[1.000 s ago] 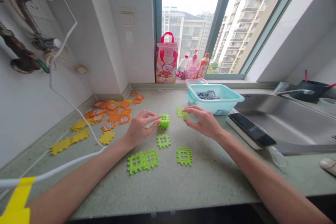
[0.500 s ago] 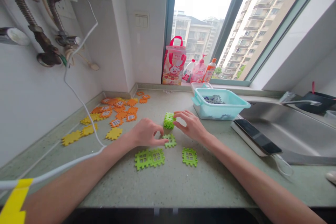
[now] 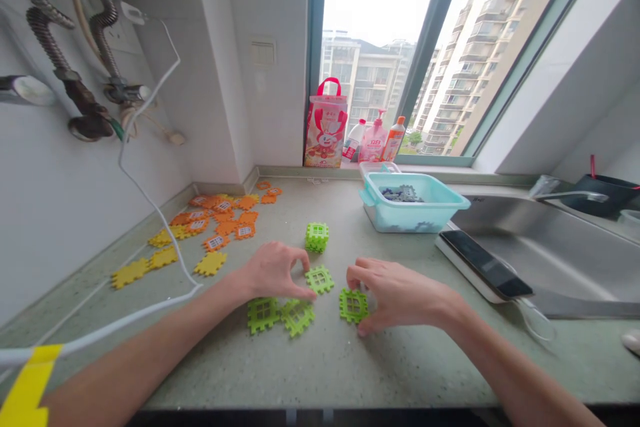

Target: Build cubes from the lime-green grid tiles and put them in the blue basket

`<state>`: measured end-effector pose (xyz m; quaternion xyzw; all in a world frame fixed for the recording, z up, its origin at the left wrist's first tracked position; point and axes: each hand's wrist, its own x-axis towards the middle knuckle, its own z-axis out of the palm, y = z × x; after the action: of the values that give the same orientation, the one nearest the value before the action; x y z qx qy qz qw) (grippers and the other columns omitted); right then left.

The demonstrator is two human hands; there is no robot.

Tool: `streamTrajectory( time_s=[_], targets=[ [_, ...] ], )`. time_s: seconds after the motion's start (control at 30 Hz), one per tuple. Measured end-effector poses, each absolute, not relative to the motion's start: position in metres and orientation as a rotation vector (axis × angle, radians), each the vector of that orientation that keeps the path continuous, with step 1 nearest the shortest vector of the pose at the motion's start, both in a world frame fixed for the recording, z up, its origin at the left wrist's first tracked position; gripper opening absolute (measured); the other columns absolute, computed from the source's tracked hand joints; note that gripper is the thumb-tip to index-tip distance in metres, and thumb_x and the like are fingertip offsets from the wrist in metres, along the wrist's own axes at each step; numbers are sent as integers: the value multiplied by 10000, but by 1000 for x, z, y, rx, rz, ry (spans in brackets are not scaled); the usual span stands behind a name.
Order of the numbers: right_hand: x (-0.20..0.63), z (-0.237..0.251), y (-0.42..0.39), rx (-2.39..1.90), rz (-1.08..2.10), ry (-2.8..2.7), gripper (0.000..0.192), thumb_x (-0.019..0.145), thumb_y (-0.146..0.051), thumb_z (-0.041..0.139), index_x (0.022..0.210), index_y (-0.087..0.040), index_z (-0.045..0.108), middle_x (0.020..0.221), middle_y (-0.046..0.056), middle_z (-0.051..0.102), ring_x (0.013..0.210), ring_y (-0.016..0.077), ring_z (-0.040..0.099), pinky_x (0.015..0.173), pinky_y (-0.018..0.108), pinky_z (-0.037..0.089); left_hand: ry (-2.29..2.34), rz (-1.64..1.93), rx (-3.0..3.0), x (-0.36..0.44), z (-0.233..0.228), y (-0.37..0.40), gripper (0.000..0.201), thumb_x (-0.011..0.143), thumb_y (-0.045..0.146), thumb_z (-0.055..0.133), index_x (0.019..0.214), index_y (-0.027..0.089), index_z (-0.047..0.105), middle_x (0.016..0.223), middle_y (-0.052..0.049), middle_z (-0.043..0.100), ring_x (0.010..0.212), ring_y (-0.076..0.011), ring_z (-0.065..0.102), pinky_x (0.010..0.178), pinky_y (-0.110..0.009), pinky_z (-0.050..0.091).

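On the surface [image 3: 350, 360], the left hand [image 3: 273, 271] rests its fingertips on a joined pair of green tiles [image 3: 280, 314], grip loose. The right hand [image 3: 400, 293] pinches a single green tile [image 3: 353, 305] lying flat. A green cube [image 3: 317, 237] stands just beyond both.

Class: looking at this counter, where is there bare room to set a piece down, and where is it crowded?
Bare counter lies along the near edge below both hands, and between the green cube and the teal tub. Crowded: the orange pieces at far left, and around the left hand and right hand.
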<state>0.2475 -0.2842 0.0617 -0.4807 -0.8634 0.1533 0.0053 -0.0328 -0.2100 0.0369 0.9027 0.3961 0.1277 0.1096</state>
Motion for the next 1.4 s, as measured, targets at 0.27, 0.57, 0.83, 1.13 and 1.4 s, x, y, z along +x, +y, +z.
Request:
streamTrajectory(
  time_s=[0.27, 0.57, 0.83, 1.13, 1.4],
  targets=[
    [247, 60, -274, -1327, 554, -2690, 375, 725, -305, 819, 1062, -235, 673, 1008, 28, 685, 782, 182, 621, 676, 278, 434, 1217, 384, 2555, -27, 33, -210, 267, 717, 441, 838, 912, 266, 787, 548, 79, 544, 487, -125, 478, 530, -251, 270],
    [258, 52, -246, -1052, 341, -2349, 302, 813, -225, 748, 1098, -245, 650, 1111, 45, 644, 937, 195, 649, 882, 330, 531, 1267, 425, 2590, -14, 31, -218, 526, 646, 686, 866, 981, 283, 823, 585, 36, 655, 527, -167, 579, 542, -261, 300],
    [223, 14, -192, -878, 122, -1921, 294, 889, -274, 723, 1179, -260, 673, 1206, 86, 667, 1095, 234, 662, 951, 399, 569, 874, 529, 2619, -27, 23, -214, 471, 694, 381, 839, 1136, 237, 764, 553, 85, 619, 493, -127, 568, 565, -232, 403],
    [220, 4, -175, -898, 129, -2003, 210, 940, -334, 705, 1137, -266, 730, 1223, 96, 697, 1149, 253, 666, 1045, 475, 533, 778, 1116, 2329, -60, 11, -174, 531, 739, 245, 764, 1255, 183, 652, 522, 125, 534, 412, -65, 416, 465, -169, 352],
    [217, 24, -204, -863, -128, -2126, 470, 927, -400, 723, 1384, -327, 642, 1549, 100, 544, 1365, 313, 548, 1144, 550, 439, 889, 1155, 2356, -51, 10, -174, 534, 738, 277, 803, 1246, 174, 675, 509, 118, 567, 394, -62, 446, 455, -159, 373]
  ],
)
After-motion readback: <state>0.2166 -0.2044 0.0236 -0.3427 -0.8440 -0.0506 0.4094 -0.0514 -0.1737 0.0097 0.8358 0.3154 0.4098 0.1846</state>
